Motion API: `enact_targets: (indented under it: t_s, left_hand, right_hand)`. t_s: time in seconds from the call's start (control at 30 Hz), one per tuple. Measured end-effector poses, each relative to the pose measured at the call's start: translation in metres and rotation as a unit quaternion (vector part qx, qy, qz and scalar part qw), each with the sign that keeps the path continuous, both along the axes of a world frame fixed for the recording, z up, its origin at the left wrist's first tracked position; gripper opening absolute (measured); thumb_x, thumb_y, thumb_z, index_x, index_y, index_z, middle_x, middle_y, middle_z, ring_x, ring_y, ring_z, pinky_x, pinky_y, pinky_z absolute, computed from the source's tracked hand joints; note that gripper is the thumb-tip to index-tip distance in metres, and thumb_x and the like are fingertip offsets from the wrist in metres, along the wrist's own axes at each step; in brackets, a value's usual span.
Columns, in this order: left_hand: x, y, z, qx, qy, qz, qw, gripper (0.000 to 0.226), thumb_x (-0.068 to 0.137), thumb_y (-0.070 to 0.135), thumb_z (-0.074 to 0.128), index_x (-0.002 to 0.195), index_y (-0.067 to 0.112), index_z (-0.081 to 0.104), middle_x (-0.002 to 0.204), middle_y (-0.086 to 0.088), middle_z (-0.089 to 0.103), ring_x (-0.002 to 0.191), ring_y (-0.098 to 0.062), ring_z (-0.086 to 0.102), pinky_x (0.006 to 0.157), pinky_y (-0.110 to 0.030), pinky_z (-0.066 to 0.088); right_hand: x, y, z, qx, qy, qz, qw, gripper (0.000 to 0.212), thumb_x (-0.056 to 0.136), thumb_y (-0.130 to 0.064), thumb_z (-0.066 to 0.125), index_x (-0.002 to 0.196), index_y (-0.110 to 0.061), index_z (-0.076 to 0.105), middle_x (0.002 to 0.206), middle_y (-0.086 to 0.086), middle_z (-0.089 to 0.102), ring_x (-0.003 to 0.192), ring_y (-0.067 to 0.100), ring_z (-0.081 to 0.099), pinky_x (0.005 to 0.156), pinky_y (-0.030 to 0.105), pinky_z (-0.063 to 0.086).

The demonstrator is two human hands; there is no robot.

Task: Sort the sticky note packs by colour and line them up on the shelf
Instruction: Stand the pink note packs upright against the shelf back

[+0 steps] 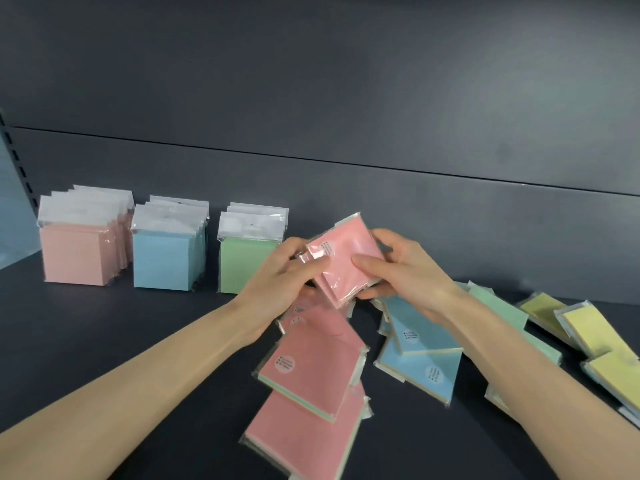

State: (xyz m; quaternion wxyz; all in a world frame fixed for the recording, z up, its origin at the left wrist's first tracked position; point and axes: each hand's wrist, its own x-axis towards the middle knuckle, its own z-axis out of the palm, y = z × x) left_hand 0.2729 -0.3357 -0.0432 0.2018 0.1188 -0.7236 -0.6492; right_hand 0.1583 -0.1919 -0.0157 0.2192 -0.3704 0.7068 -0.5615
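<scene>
On the dark grey shelf (pixel 104 341), the upright row of pink wrapped packs (pixel 78 254) stands well left of our fingers (pixel 389 237), nearer our left hand (pixel 287 271); it and our right hand (pixel 405 268) pinch one tilted pink plastic-wrapped pack (pixel 349 251) between them.

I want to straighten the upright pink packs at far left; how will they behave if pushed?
The upright row of pink film-wrapped sticky note packs would probably slide readily: glossy film on a smooth dark shelf. Standing on edge, they may topple if pushed high. Each looks blocky, so likely stiff, not floppy.
</scene>
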Motion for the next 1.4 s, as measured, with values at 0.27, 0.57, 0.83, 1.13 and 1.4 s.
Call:
enact_targets:
  t_s: [0.27, 0.57, 0.83, 1.13, 1.4]
  left_hand:
    - [-0.026, -0.016, -0.006, -0.184, -0.018, 0.075, 0.98, 0.025, 0.082, 0.009, 0.067, 0.101, 0.02, 0.056, 0.096, 0.001, 0.068, 0.088, -0.013, 0.066, 0.08, -0.025, 0.053]
    - [-0.061, -0.024, -0.023, -0.31, -0.102, 0.114, 0.938, 0.017, 0.09, 0.008, 0.054, 0.105, 0.004, 0.046, 0.089, -0.012, 0.066, 0.087, -0.027, 0.06, 0.077, -0.04, 0.048]
    - [-0.061, -0.029, -0.029, -0.345, -0.101, 0.122, 0.925, 0.008, 0.093, 0.003, 0.043, 0.096, 0.007, 0.038, 0.077, -0.014, 0.06, 0.076, -0.031, 0.053, 0.065, -0.038, 0.04]
    - [-0.06, -0.024, -0.028, -0.346, -0.103, 0.116, 0.925, 0.007, 0.095, 0.007, 0.038, 0.089, 0.008, 0.036, 0.06, -0.002, 0.043, 0.06, -0.023, 0.041, 0.058, -0.034, 0.026]
    - [-0.048, -0.019, -0.013, -0.289, -0.168, 0.058, 0.941, 0.031, 0.093, 0.025, 0.049, 0.117, 0.007, 0.045, 0.102, -0.006, 0.064, 0.093, -0.025, 0.062, 0.082, -0.037, 0.05]
  right_hand:
    - [-0.025, -0.006, 0.006, 0.023, 0.042, -0.077, 0.996, 0.027, 0.078, 0.005, 0.071, 0.101, -0.005, 0.061, 0.1, 0.013, 0.067, 0.077, 0.022, 0.069, 0.074, 0.025, 0.059]
    - [-0.051, -0.034, -0.008, 0.091, 0.11, -0.118, 0.983, 0.027, 0.074, 0.004, 0.072, 0.095, -0.011, 0.064, 0.103, 0.012, 0.067, 0.081, 0.028, 0.069, 0.076, 0.036, 0.059]
    - [-0.047, -0.046, -0.023, 0.14, 0.221, -0.184, 0.947, 0.037, 0.075, -0.014, 0.072, 0.101, -0.013, 0.046, 0.098, 0.009, 0.062, 0.088, 0.024, 0.057, 0.069, 0.029, 0.043]
    - [-0.049, -0.046, -0.023, 0.134, 0.231, -0.177, 0.947, 0.027, 0.076, -0.013, 0.074, 0.096, -0.017, 0.056, 0.089, 0.004, 0.065, 0.082, 0.02, 0.058, 0.065, 0.023, 0.039]
    - [-0.044, -0.041, -0.02, 0.178, 0.259, -0.174, 0.933, 0.033, 0.076, -0.026, 0.074, 0.103, -0.022, 0.055, 0.093, 0.003, 0.067, 0.091, 0.026, 0.059, 0.074, 0.031, 0.045]
